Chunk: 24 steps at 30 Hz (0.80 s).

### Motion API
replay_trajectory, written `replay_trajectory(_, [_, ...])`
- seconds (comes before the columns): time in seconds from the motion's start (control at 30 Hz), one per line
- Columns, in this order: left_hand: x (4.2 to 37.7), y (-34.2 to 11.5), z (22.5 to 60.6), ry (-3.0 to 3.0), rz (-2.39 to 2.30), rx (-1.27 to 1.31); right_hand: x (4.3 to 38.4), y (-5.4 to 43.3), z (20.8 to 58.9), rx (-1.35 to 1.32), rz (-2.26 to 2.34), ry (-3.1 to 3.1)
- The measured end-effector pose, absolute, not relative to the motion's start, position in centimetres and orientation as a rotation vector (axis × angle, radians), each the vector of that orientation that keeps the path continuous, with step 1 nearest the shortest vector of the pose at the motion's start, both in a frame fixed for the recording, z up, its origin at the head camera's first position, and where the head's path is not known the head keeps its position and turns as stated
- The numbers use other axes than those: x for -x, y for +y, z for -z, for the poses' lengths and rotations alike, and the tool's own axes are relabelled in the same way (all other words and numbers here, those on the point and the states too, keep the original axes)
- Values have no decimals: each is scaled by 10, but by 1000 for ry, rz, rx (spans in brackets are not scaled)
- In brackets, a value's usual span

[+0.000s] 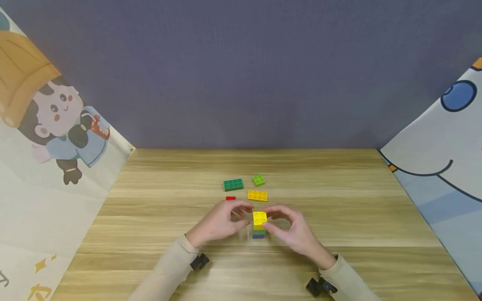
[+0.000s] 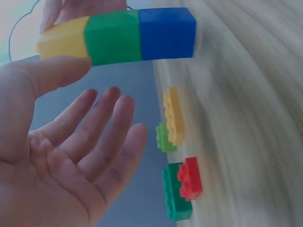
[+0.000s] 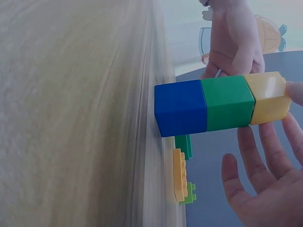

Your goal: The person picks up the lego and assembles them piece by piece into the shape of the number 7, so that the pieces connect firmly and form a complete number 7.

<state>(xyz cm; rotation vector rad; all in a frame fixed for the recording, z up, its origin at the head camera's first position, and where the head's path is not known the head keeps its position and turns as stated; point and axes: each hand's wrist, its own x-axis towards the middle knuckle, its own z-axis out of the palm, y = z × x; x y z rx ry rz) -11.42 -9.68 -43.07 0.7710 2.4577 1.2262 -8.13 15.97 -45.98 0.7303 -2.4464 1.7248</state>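
Observation:
A tower of three toy building bricks stands upright on the table: a blue brick (image 3: 181, 109) at the bottom, a green brick (image 3: 228, 103) in the middle and a yellow brick (image 1: 260, 218) on top. My right hand (image 1: 291, 232) pinches the yellow brick at its right side, thumb at the front and index finger toward the back. Its other fingers are spread behind the tower in the right wrist view. To the left of the tower, my left hand (image 1: 222, 221) is held with relaxed, parted fingers, a small gap between them and the bricks in the head view.
Beyond the hands lie a dark green brick (image 1: 233, 184), a small lime brick (image 1: 258, 180) and a flat orange-yellow brick (image 1: 257, 195). A red brick (image 2: 190, 178) sits close to the dark green one, partly hidden by my left hand in the head view. A grey-blue wall (image 1: 256, 83) rises behind the wooden table (image 1: 169, 175).

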Motion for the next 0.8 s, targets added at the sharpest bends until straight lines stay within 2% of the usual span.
replay_trajectory(0.8, [136, -86, 450, 2594, -1355, -564, 79, 159, 459, -736, -1803, -2411])
